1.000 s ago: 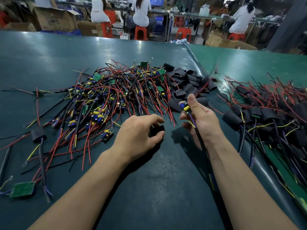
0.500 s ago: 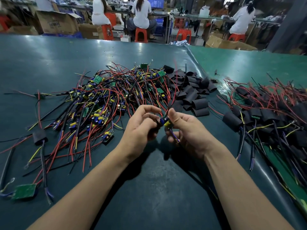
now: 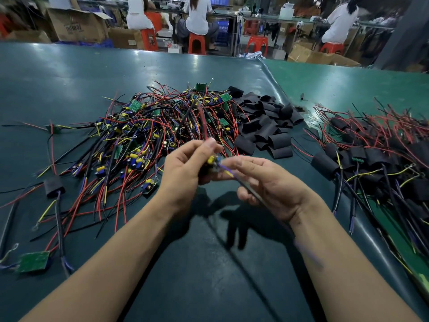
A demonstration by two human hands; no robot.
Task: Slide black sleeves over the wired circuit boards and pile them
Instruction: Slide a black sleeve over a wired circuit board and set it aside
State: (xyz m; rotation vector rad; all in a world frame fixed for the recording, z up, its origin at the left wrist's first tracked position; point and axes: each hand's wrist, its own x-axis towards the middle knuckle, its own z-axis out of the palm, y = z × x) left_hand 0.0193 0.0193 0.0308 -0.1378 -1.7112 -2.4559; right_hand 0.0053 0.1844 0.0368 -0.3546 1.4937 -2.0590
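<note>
Head view, the only one I have: my left hand (image 3: 185,168) and right hand (image 3: 271,184) meet mid-frame over the green table (image 3: 69,73), both pinching one wired board (image 3: 214,162). Left fingers curl round its dark end, where I read a black sleeve, but motion blur stops me confirming that or how far on it is. Right fingertips (image 3: 234,162) pinch the wire side; the leads run down toward 5 o'clock across that palm. Red and black wires stick up from the left thumb toward 12. Progress, as I judge it: the pile of bare boards (image 3: 148,135) at 10–11 o'clock from the hands is large, so most of the job is left. The stock of loose sleeves (image 3: 267,126) at 1 o'clock looks ample, just beside the bare pile. The finished pile (image 3: 376,159) at 3 o'clock, across the table seam, holds a fair number of sleeved units, smaller than the bare heap. One sleeved stray (image 3: 53,186) lies at 9 o'clock and a lone green board (image 3: 34,261) at 8, apart from either pile; both need collecting. Current unit: sleeving in progress, not yet piled.
</note>
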